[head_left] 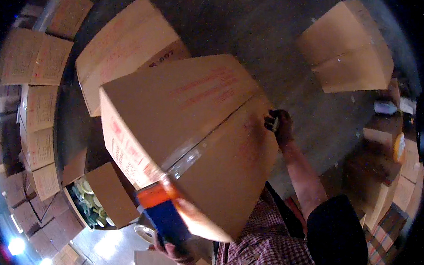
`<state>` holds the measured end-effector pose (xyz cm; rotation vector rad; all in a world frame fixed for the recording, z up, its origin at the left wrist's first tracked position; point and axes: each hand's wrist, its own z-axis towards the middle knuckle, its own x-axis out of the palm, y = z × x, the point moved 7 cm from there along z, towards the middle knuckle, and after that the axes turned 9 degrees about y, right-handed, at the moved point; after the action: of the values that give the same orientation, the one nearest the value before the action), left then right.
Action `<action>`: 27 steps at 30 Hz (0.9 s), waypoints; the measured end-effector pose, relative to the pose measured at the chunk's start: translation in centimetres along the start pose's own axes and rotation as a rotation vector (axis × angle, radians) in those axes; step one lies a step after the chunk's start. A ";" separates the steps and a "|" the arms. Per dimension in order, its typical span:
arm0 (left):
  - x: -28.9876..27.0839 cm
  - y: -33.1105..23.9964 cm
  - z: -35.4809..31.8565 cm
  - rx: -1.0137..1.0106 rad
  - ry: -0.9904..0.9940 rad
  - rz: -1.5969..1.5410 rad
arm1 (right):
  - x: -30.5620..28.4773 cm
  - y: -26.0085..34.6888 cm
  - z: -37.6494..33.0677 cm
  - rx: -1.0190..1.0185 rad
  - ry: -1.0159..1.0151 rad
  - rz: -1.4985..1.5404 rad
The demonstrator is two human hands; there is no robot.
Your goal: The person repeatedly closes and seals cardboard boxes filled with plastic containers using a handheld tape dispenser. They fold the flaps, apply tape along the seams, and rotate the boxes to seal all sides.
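A large brown cardboard carton point(197, 109) fills the middle of the view, tilted, with a seam across its face. A shiny strip of clear tape point(187, 163) lies along the near-left end of that seam. My left hand point(172, 251) grips a blue-and-orange tape dispenser point(163, 213), whose orange end is against the carton's lower left edge. A tape roll point(144, 232) shows beside it. My right hand point(280, 125) is at the carton's right side, with its dark fingers curled. What those fingers hold, if anything, is too dark to make out.
Behind the carton stands another closed carton point(128, 51). A further carton point(348, 50) sits on the dark floor at far right. At left, an open box point(111, 193) holds several pale green rolls or cups, near stacked cartons point(39, 121). More boxes point(379, 172) line the right.
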<state>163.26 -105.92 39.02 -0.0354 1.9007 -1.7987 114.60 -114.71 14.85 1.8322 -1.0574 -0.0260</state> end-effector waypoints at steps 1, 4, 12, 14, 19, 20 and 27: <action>2.5 -0.7 -0.1 -0.009 0.099 -0.081 | -1.3 2.4 -1.5 -0.018 -0.006 -0.070; 12.3 -6.8 2.1 -0.317 0.395 -0.358 | -3.9 6.7 -4.6 0.024 -0.088 -0.115; 25.7 -5.1 2.6 -0.165 0.843 -0.476 | -11.2 20.2 -7.1 -0.286 -0.347 -0.379; 27.5 -5.8 1.6 0.048 0.953 -0.657 | -16.6 22.5 -5.0 -0.270 -0.392 -0.289; 30.4 -11.4 1.1 0.304 0.904 -0.611 | -19.8 23.3 -1.6 -0.134 -0.186 -0.365; 30.5 -11.9 1.2 0.291 0.855 -0.629 | -22.7 25.5 -0.6 -0.081 -0.180 -0.499; 24.9 -4.7 1.0 -0.151 0.677 -0.758 | -26.0 28.8 -1.6 0.008 -0.351 -0.503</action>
<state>140.63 -116.44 34.79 -0.2599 2.7634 -2.3426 80.52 -100.15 26.58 2.1054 -0.7976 -0.6625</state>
